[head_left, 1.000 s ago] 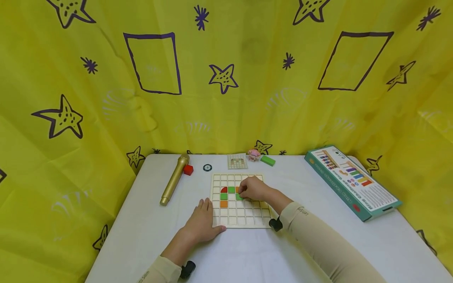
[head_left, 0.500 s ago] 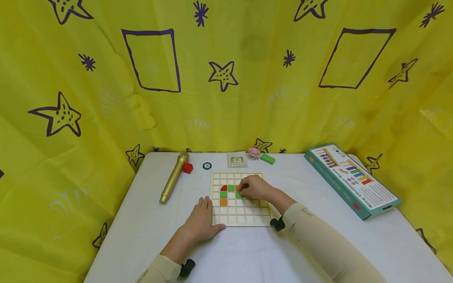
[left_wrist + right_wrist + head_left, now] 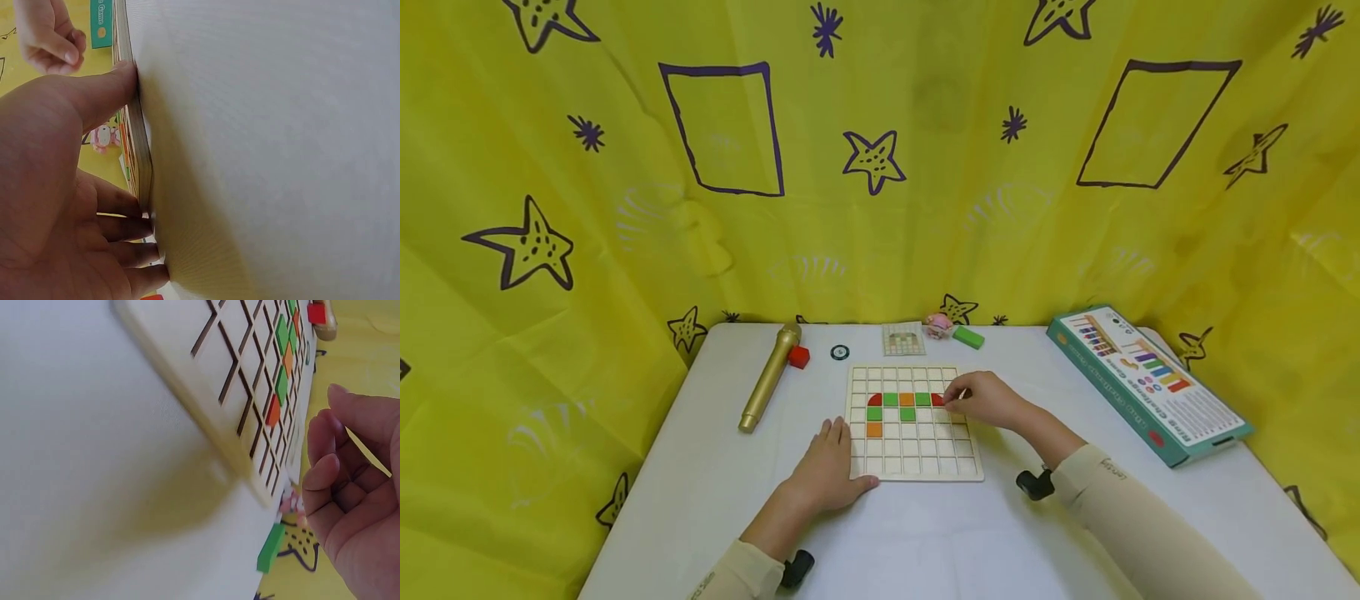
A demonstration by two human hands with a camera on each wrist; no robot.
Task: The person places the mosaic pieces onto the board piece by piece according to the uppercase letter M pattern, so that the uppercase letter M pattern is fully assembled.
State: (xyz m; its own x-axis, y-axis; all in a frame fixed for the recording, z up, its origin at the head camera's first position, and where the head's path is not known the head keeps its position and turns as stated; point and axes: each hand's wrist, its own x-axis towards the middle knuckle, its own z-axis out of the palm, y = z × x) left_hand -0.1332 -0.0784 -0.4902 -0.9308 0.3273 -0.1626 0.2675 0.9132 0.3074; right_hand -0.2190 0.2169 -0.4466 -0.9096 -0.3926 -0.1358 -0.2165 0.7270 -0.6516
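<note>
A pale wooden grid board point(image 3: 925, 458) lies on the table with coloured tiles in some cells. One row runs from a rounded red tile point(image 3: 876, 401) through green and orange to another rounded red tile point(image 3: 937, 400). Below it sit two green tiles and an orange tile point(image 3: 874, 430). My left hand point(image 3: 826, 468) rests along the board's left side, fingers extended, its thumb point(image 3: 112, 94) at the near edge. My right hand point(image 3: 988, 398) hovers at the right red tile, fingers loosely bent. In the right wrist view, nothing shows between its fingertips point(image 3: 337, 394).
A gold microphone point(image 3: 767, 383) and red cube point(image 3: 799, 357) lie left. Behind the board are a round token point(image 3: 839, 352), a pattern card point(image 3: 902, 339), a pink figurine point(image 3: 938, 325) and a green block point(image 3: 968, 337). A game box point(image 3: 1150, 383) lies right; a yellow curtain point(image 3: 880, 242) hangs behind.
My right hand has moved right from the board's middle, uncovering the orange and green tiles and the right-hand red tile. My left hand has stayed in place.
</note>
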